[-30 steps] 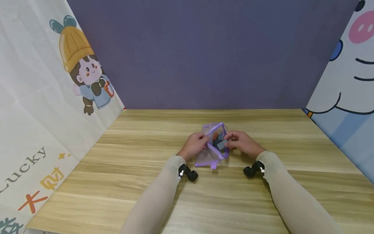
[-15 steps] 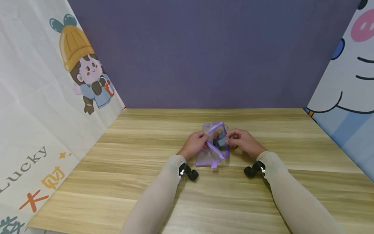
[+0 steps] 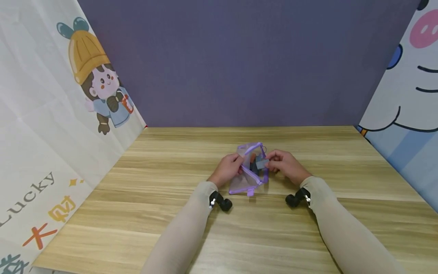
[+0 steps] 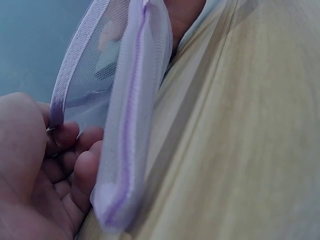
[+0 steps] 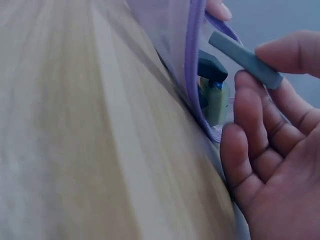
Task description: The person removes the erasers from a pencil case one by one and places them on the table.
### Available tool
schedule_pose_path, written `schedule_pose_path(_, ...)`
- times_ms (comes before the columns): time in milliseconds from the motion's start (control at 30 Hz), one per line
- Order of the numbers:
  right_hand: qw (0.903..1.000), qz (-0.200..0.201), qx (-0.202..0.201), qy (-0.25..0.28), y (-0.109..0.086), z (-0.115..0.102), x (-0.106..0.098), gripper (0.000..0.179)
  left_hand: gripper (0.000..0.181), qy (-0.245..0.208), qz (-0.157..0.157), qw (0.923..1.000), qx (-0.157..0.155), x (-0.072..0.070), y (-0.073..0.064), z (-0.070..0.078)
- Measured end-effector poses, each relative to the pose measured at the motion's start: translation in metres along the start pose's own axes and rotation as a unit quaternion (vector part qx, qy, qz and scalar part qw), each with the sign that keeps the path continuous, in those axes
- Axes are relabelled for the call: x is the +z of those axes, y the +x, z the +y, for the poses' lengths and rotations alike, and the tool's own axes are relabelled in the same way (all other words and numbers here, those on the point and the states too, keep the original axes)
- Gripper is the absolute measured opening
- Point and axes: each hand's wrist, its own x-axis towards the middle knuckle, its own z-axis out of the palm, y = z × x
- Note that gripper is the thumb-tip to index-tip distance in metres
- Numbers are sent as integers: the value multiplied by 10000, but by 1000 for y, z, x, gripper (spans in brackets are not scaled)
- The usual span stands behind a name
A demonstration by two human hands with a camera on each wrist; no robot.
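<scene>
A purple-edged mesh zip pouch (image 3: 240, 183) lies on the table with its mouth spread apart. My left hand (image 3: 228, 167) pinches one edge of that mouth between thumb and finger; the purple edge band (image 4: 62, 90) shows in the left wrist view. At the opening, my right hand (image 3: 286, 165) pinches a flat grey-green block (image 5: 245, 59) between thumb and fingers. Inside the pouch sit a dark block (image 5: 212, 66), a pale green piece (image 5: 216, 104) and an orange piece (image 3: 253, 157). The mesh and pouch edge partly hide these.
The wooden table (image 3: 164, 160) runs back to a dark purple-grey panel (image 3: 219, 64). Printed cloths with cartoon figures hang at the left (image 3: 41, 95) and right. A small ring (image 3: 264, 149) hangs at the pouch's far corner.
The grey-green block has shifted slightly up and to the right in my right hand's fingers and turned a little. My left hand keeps its hold on the pouch edge, nearly still.
</scene>
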Motion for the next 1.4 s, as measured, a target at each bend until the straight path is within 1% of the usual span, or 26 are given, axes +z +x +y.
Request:
schedule_pose_path(200,9999,48,13,146,0,-3,-1,23,33,-125,-1,9999,-81,0,2,0)
schedule_pose_path(267,9997,49,81,223,1,-3,-1,23,32,-139,-18,9999,-73,0,2,0)
schedule_pose_path(433,9981,137,216,557,1,-6,-2,23,32,-128,-43,9999,-60,0,1,-1)
schedule_pose_path(633,9967,240,142,764,-1,-9,-7,18,31,-239,-68,9996,-127,0,0,0)
schedule_pose_path(900,9948,219,121,986,-4,-11,-11,17,31,-193,-109,9997,-126,-1,-1,1)
schedule_pose_path(1133,9912,348,185,1263,-4,-11,-11,8,30,-307,-36,9994,-137,1,0,1)
schedule_pose_path(1400,9908,437,249,1257,-4,-14,-11,7,29,-350,-42,9993,-156,2,0,0)
